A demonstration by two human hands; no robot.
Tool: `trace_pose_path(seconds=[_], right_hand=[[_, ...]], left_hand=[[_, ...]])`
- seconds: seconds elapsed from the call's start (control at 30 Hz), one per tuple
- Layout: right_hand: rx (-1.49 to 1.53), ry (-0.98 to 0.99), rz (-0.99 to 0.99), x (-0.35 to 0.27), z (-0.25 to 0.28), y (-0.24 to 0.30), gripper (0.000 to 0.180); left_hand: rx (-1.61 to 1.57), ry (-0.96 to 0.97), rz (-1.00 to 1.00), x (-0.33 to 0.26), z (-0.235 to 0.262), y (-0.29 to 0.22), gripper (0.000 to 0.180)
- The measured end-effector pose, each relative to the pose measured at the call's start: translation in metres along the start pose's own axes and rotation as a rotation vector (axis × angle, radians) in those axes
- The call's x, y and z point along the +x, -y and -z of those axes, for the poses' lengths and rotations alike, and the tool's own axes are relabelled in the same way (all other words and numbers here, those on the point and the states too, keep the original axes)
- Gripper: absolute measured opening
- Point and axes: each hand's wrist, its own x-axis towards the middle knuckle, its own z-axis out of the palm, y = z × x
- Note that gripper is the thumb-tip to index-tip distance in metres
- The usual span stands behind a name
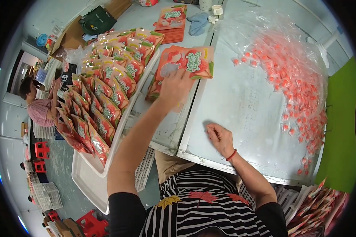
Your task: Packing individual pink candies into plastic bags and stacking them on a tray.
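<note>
My left hand (175, 87) reaches across the table, its fingers stretched out and lying on the near edge of a red and pink flat pouch (199, 63). That pouch lies at an angle over other pouches (172, 57) in a low pile, partly hidden under my hand and wrist. My right hand (220, 139) rests low over the right table, closed, with the fingers curled in toward the thumb. Whatever it may hold is hidden. Beyond it to the right spreads a large heap of small red pieces in clear wrappers (284, 79), partly under a clear plastic bag (261, 23).
A white tray (140, 89) at the left holds rows of filled, upright pouches (106, 106). A neat stack of pouches (172, 29), a blue cloth (197, 23) and a white cup (217, 10) stand at the back. A seam divides the tables. Another person (41, 104) works at far left.
</note>
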Motion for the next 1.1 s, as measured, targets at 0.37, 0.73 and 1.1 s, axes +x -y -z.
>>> trace_pose_path(seconds=[0.37, 0.73, 1.1], right_hand=[[0.027, -0.052, 0.124, -0.003, -0.011, -0.011, 0.017], [0.645, -0.015, -0.273, 0.024, 0.006, 0.015, 0.031], [0.768, -0.058, -0.424, 0.041, -0.008, 0.022, 0.036]], left_hand=[[0.282, 0.146, 0.351, 0.078, -0.069, -0.068, 0.040], [-0.301, 0.146, 0.118, -0.041, 0.064, -0.061, 0.020], [-0.204, 0.133, 0.049, -0.066, 0.064, -0.108, 0.025]])
